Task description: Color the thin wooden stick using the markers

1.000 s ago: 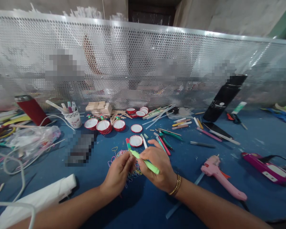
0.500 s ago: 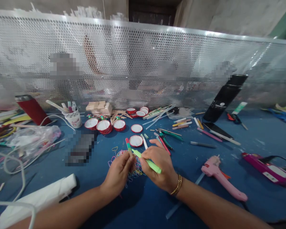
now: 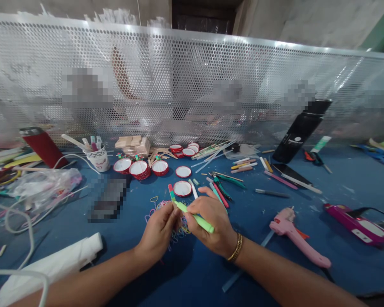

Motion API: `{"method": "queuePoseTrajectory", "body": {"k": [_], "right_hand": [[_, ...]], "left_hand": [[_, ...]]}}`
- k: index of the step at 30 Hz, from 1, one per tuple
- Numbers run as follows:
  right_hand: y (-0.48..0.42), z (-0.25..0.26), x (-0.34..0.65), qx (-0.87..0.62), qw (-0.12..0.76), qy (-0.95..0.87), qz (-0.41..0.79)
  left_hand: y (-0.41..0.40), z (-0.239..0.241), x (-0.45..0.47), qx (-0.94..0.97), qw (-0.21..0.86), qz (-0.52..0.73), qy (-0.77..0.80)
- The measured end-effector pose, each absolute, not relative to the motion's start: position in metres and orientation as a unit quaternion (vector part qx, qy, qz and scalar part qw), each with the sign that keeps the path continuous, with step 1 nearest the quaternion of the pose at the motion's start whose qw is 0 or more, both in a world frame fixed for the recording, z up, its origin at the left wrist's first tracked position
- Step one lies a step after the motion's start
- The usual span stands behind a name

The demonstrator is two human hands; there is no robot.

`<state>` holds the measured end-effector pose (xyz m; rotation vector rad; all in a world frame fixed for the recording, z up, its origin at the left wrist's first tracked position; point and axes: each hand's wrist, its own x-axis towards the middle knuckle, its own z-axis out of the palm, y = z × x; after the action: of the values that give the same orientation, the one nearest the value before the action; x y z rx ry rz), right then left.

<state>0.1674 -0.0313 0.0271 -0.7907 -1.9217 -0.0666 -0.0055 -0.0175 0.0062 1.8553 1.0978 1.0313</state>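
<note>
My right hand (image 3: 211,224) is closed around a light green marker (image 3: 200,221), its tip pointing up and left. My left hand (image 3: 160,232) pinches the lower end of a flat stick (image 3: 172,192) coloured red and green, and the marker tip meets it. Both hands hover over a small heap of coloured rubber bands (image 3: 166,217) on the blue table (image 3: 192,273). Just beyond the stick lies a red-rimmed round lid (image 3: 182,188) with a white inside.
More red lids (image 3: 141,168) lie farther back with a stack of wooden sticks (image 3: 132,144), a paper cup (image 3: 97,158) of sticks, loose pens (image 3: 224,187) and a black bottle (image 3: 299,130). A pink glue gun (image 3: 294,234) lies at right. A perforated metal screen (image 3: 192,85) closes the far edge.
The marker shifted slightly along the stick and back; my hands stay in the same place over the rubber bands.
</note>
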Motion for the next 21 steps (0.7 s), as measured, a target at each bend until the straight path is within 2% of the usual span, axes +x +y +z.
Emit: {"method": "queuePoseTrajectory", "body": {"k": [21], "right_hand": [[-0.0302,0.027,0.1683,-0.331,0.511,-0.792,-0.03]], "left_hand": [[-0.0182,0.0091,-0.0051,0.733,0.352,0.399,0.424]]}}
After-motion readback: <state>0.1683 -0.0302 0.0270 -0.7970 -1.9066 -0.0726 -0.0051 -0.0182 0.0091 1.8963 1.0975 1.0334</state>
